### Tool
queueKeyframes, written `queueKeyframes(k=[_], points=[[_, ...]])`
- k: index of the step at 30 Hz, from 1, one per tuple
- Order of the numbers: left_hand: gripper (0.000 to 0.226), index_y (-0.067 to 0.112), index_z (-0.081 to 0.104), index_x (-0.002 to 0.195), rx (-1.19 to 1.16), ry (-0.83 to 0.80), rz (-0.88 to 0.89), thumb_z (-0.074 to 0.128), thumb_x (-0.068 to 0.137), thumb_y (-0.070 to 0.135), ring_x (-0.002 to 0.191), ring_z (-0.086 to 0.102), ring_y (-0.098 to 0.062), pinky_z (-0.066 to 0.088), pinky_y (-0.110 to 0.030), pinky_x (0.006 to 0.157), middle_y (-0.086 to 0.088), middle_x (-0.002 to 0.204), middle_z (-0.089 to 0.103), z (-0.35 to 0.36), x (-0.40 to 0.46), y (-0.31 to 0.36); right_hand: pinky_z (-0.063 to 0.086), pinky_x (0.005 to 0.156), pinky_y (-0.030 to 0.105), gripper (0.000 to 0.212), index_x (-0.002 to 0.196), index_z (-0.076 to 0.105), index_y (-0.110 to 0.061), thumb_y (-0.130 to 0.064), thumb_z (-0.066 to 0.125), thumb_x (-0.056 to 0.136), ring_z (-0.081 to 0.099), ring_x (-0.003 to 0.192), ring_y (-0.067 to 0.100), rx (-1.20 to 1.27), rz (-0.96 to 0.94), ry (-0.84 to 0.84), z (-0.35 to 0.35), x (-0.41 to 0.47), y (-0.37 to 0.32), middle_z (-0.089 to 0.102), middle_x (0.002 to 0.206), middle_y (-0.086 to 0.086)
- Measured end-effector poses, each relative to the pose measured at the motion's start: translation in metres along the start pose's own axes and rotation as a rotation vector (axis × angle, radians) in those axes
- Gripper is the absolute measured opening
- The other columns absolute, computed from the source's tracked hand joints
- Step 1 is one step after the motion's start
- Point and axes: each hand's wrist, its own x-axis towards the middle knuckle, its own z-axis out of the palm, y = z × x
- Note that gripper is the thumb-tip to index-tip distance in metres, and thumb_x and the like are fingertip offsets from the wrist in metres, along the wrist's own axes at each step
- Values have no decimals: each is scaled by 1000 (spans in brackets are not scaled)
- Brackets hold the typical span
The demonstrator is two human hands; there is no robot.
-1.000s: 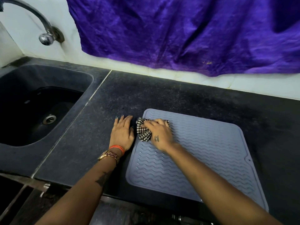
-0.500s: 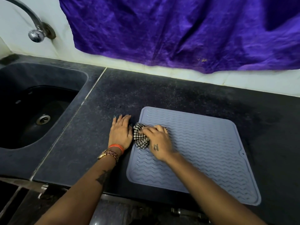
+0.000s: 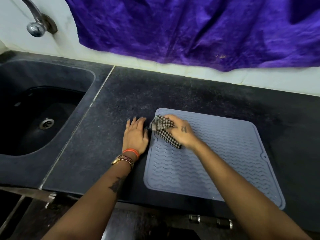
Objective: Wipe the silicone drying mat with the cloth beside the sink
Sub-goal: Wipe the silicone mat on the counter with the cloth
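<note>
A grey-blue silicone drying mat (image 3: 225,153) with wavy ridges lies flat on the black counter, its near edge at the counter's front. My right hand (image 3: 181,132) is closed on a bunched black-and-white checked cloth (image 3: 164,132) and presses it on the mat's far left corner. The cloth trails toward me under the hand. My left hand (image 3: 136,135) lies flat, fingers together, on the counter just left of the mat's edge, holding nothing.
A black sink (image 3: 34,118) with a metal drain sits to the left, a chrome tap (image 3: 36,19) above it. A purple cloth (image 3: 190,28) hangs on the white wall behind. The black counter (image 3: 199,94) stretches behind the mat.
My right hand has shifted slightly back toward the mat's far left corner, and the cloth now stretches out longer beneath it. The left hand has stayed in place.
</note>
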Motion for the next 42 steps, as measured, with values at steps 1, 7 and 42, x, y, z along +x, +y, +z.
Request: queueKeyframes(k=[1, 7, 42], points=[[45, 10, 39, 137, 1, 0, 3, 43, 93, 17, 140, 25, -26, 1, -34, 119, -11, 144, 41, 0, 0, 0, 41, 81, 24, 39, 119, 56, -25, -8, 57, 84, 58, 105, 22, 46, 56, 28, -2, 10, 1, 64, 116, 5], [45, 11, 39, 137, 11, 4, 20, 42, 93, 19, 140, 24, -25, 1, -34, 119, -10, 144, 41, 3, 1, -3, 44, 90, 33, 43, 133, 43, -26, -15, 51, 92, 52, 113, 28, 84, 253, 155, 8, 60, 6, 53, 129, 11], [54, 12, 42, 135, -22, 21, -2, 57, 86, 29, 139, 27, -27, 2, -36, 119, -10, 143, 44, 6, 5, -9, 50, 77, 43, 47, 137, 33, -12, -22, 45, 93, 58, 98, 36, -357, 113, 216, 66, -70, -16, 43, 128, 14]])
